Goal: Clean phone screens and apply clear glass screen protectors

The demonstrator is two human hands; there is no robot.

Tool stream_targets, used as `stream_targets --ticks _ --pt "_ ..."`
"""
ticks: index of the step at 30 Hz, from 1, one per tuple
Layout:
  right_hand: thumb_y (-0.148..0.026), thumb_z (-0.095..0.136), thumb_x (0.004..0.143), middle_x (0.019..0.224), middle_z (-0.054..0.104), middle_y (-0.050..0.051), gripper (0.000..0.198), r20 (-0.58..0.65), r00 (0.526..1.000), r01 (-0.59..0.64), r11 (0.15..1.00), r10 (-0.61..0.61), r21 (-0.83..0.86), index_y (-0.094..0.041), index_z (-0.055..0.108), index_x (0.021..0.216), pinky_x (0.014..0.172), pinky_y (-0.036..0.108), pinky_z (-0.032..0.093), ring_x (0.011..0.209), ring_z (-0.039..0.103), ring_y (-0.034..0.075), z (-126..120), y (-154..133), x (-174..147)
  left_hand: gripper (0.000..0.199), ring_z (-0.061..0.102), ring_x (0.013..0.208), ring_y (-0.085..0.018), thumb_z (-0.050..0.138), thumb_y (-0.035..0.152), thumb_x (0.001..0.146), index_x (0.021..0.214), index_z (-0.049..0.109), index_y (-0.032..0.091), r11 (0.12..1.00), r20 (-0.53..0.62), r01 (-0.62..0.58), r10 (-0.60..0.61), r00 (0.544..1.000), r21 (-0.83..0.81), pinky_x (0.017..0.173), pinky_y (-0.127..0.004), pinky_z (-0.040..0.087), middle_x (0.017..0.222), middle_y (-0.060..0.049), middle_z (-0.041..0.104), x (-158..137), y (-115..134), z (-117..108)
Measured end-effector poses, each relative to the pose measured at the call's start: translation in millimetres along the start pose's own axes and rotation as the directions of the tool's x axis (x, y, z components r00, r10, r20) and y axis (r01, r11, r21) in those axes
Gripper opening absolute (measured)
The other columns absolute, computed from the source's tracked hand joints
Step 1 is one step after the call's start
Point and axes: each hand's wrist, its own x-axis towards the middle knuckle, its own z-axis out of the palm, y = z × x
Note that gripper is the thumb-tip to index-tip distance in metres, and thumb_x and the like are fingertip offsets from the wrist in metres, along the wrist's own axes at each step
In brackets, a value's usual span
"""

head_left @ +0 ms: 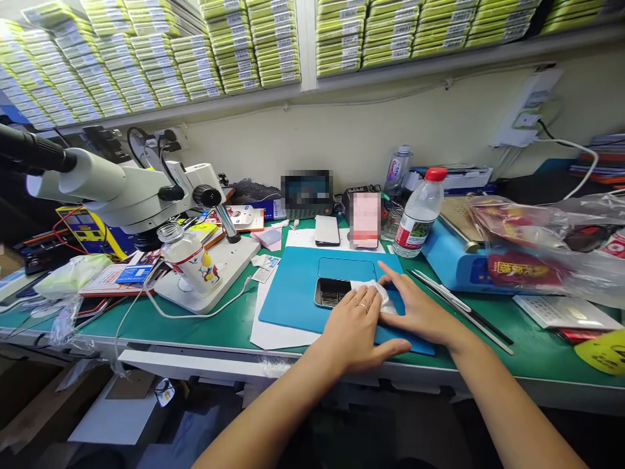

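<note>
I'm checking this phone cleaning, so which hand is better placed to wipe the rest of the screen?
Left. The left hand already presses the white cloth onto the phone; the right hand rests beside it on the blue mat.

Bench [219, 326]: green surface with a pale front edge. At the middle of the front edge lies white paper [273, 335], carrying a blue mat [293, 286]. A phone [332, 292] lies on the mat, partly under a white cloth [375, 290]. Toward the left end stands a microscope [146, 189] on its white base [215, 277], with a small jar [188, 257] on that base. Along the back edge: a dark phone [327, 230] and a clear bottle with red cap [417, 215]. Toward the right end: a blue machine [449, 257], long metal tweezers [459, 306] lying beside it, and plastic bags [537, 241].
</note>
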Motion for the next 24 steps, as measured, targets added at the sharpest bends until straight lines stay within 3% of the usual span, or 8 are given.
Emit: stream_targets --ticks 6,11,14,24 --pt "-0.055 0.069 0.083 0.128 0.061 0.011 0.096 0.036 0.999 -0.008 1.0 0.008 -0.018 -0.031 0.021 0.162 0.11 0.056 0.043 0.124 0.057 0.034 -2.5 0.0 -0.9 0.078 0.034 0.152 -0.028 0.033 0.069 0.102 0.155 0.039 0.012 1.0 0.006 0.026 -0.026 1.0 -0.001 0.126 -0.047 0.029 0.162 -0.013 0.039 -38.6 -16.7 -5.8" --pt "-0.059 0.069 0.083 0.131 0.06 0.01 0.096 0.075 0.997 -0.033 0.999 0.035 -0.021 -0.033 0.021 0.162 0.111 0.055 0.043 0.127 0.055 0.035 -4.5 -0.6 -2.2 0.063 0.035 0.152 -0.028 0.037 0.055 0.107 0.156 0.039 0.016 0.989 0.026 0.126 -0.129 0.991 0.074 0.124 -0.052 0.032 0.162 -0.011 0.039 -68.2 -43.5 -21.9" --pt "-0.062 0.067 0.083 0.132 0.059 0.009 0.095 0.088 0.995 -0.046 0.999 0.047 -0.012 -0.035 0.021 0.162 0.11 0.056 0.043 0.128 0.054 0.037 -5.0 -0.2 -2.7 0.058 0.035 0.151 -0.027 0.036 0.05 0.108 0.157 0.037 0.019 0.99 0.058 0.115 -0.12 0.991 0.085 0.125 -0.052 0.031 0.162 -0.011 0.038 -80.8 -54.7 -32.7" --pt "-0.062 0.066 0.083 0.132 0.06 0.008 0.094 0.094 0.994 -0.05 0.998 0.052 -0.027 -0.036 0.023 0.162 0.11 0.055 0.044 0.129 0.053 0.036 -4.5 -0.7 -1.5 0.059 0.027 0.154 -0.024 0.032 0.051 0.109 0.159 0.032 0.019 0.993 0.112 0.118 -0.12 0.986 0.029 0.126 -0.047 0.03 0.166 -0.009 0.031 -82.9 -62.8 -35.6"
